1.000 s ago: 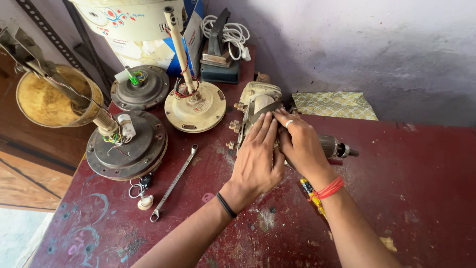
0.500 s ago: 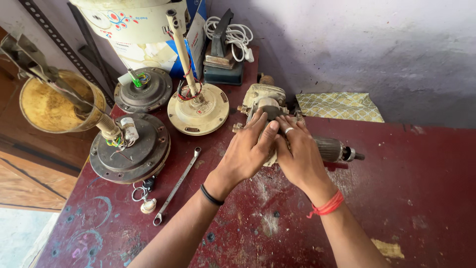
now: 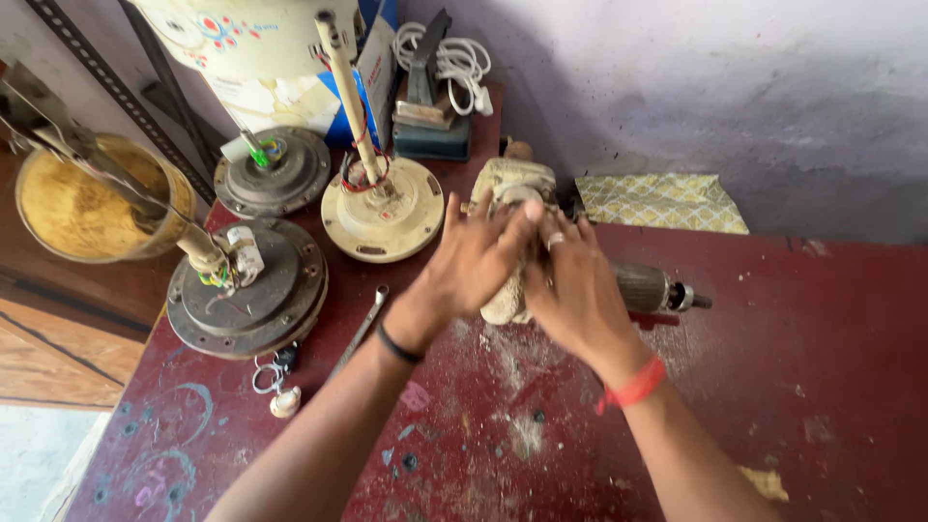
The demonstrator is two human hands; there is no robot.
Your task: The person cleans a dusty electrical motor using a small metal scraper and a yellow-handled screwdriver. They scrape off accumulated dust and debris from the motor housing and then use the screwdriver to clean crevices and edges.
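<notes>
1. Evidently the dark red, paint-flecked bench (image 3: 793,387) carries the work.
2. A dirty cream motor housing (image 3: 503,193) lies near its back edge.
3. Left hand (image 3: 474,261) and right hand (image 3: 575,290) both clasp it; turning it likely needs firm grip.

My table (image 3: 812,387) is dark red painted wood, matt, scuffed and dusty. Left of the grimy cream motor housing (image 3: 507,188) under my hands lie dull grey metal fan motors (image 3: 246,300) and a bare steel spanner (image 3: 360,329). Right of it lies patterned yellow cloth (image 3: 662,201).
</notes>
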